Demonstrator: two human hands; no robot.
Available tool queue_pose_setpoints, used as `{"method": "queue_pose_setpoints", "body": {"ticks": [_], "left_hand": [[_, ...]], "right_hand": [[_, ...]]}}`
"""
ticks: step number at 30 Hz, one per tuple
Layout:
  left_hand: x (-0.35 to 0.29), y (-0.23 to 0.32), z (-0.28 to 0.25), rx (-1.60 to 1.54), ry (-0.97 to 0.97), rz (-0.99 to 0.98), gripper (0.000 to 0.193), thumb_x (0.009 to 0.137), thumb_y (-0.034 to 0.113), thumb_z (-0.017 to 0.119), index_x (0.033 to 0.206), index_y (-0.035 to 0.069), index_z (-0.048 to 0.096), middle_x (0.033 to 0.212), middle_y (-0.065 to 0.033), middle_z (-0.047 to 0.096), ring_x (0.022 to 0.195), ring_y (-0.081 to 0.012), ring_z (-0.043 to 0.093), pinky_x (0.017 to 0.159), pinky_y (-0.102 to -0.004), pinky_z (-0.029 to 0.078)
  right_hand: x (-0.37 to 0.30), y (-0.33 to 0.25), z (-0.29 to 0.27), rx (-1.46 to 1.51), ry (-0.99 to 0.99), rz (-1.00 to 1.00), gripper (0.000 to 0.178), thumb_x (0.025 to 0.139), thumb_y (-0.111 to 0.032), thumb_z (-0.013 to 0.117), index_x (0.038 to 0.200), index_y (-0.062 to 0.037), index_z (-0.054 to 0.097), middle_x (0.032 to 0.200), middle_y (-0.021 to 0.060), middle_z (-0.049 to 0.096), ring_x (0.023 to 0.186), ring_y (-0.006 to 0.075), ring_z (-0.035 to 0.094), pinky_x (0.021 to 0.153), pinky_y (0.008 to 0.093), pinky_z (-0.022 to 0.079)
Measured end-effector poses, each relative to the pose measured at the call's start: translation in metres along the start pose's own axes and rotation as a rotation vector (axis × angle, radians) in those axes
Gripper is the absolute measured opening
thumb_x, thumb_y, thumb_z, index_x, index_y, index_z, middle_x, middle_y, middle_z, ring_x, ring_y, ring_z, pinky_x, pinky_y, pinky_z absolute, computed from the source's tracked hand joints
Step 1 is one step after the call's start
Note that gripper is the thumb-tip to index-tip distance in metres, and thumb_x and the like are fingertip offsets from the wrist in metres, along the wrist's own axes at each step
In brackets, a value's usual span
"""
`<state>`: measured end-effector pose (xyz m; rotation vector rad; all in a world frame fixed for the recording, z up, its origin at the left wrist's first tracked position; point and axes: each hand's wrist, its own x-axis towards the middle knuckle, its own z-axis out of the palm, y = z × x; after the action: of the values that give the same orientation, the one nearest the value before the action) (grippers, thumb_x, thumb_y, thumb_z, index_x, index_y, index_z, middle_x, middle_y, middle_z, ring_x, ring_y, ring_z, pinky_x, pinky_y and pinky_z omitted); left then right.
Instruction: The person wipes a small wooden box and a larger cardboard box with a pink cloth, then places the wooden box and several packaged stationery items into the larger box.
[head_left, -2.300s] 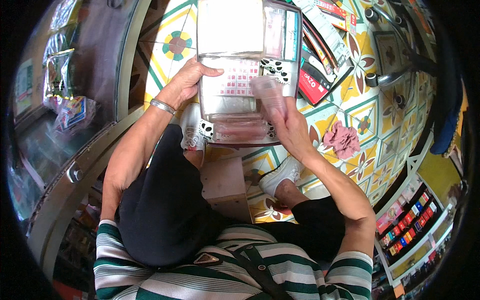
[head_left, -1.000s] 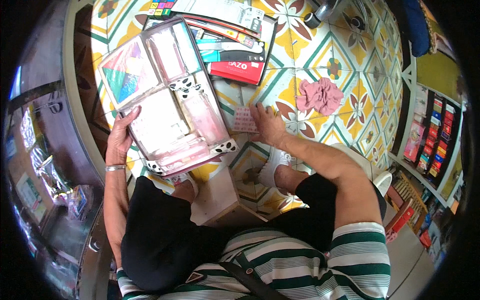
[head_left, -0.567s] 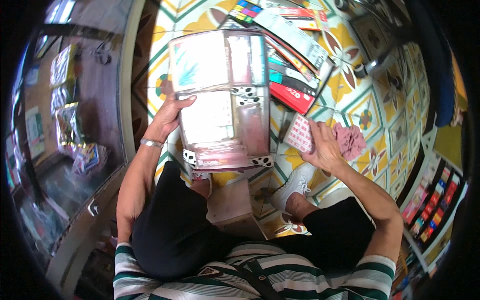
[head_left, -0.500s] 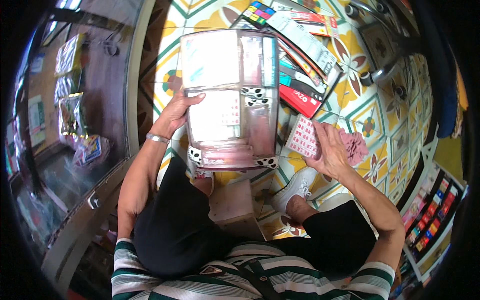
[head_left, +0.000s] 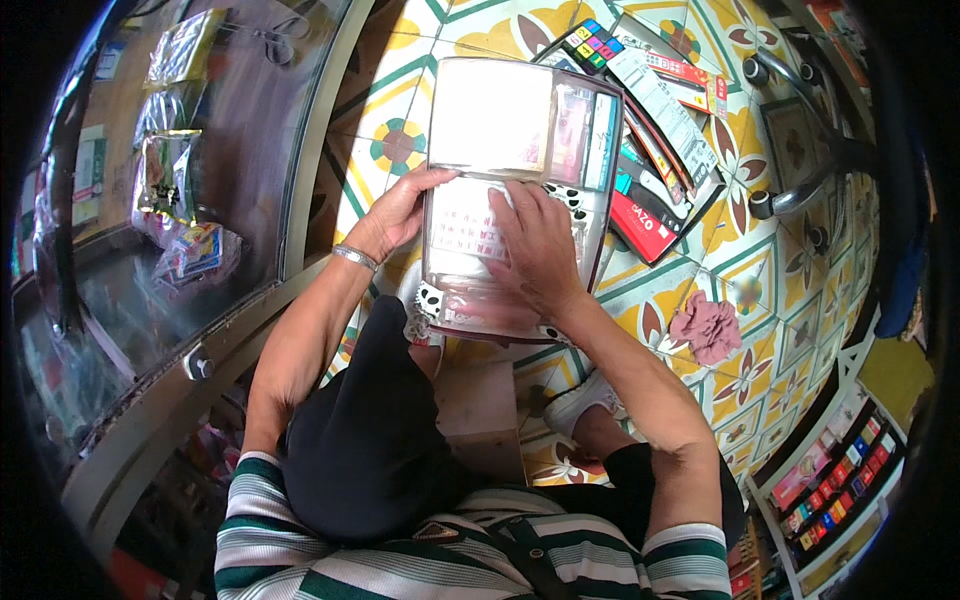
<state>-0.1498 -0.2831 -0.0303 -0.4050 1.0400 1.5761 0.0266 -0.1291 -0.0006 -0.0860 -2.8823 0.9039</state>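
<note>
A shallow organizer tray [head_left: 480, 331], divided into compartments and washed out by glare, lies level in front of me. My left hand [head_left: 402, 210] grips its left edge, thumb on top. My right hand [head_left: 540, 245] rests on the middle of the tray with fingers stretched out. Beside those fingers a flat white pack [head_left: 463, 238] with rows of pink print lies in the left middle compartment, partly covered by the hand. Black-spotted white pieces [head_left: 430, 300] show at the tray's corner. Pinkish packets [head_left: 480, 308] fill the front compartment.
A second tray with stationery packages, including a red box [head_left: 642, 228], lies on the patterned tile floor to the right. A crumpled pink cloth [head_left: 706, 328] sits nearer. A wheeled chair base [head_left: 800, 190] stands far right, a glass cabinet [head_left: 190, 330] left, a display rack [head_left: 845, 490] lower right.
My right hand has moved left from beside the tray, where it held a pink-printed pack, onto the tray's middle. The pink cloth now lies fully uncovered. The whole view has shifted.
</note>
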Motion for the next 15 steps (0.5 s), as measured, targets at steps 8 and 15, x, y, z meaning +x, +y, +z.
{"method": "queue_pose_setpoints", "body": {"ticks": [8,15], "left_hand": [[0.0,-0.004,-0.008,-0.092,-0.089,0.002,0.036,0.09,0.009,0.069,0.12,-0.001,0.052,0.114,-0.0133,0.062,0.106,-0.0206,0.064,0.094,-0.0326,0.055],[-0.006,-0.007,0.014,0.177,-0.053,0.065,0.059,0.088,0.006,0.073,0.136,-0.001,0.039,0.123,-0.014,0.06,0.11,-0.0207,0.064,0.094,-0.0334,0.057]], "right_hand": [[-0.011,0.007,0.015,0.139,0.205,0.052,0.082,0.062,-0.02,0.088,0.132,-0.004,0.05,0.133,0.0217,0.046,0.12,0.0407,0.048,0.101,0.0477,0.042],[-0.015,0.003,0.009,0.134,0.276,0.151,0.067,0.069,-0.023,0.085,0.125,-0.0015,0.055,0.124,0.0218,0.051,0.11,0.0403,0.053,0.095,0.0465,0.046]]}}
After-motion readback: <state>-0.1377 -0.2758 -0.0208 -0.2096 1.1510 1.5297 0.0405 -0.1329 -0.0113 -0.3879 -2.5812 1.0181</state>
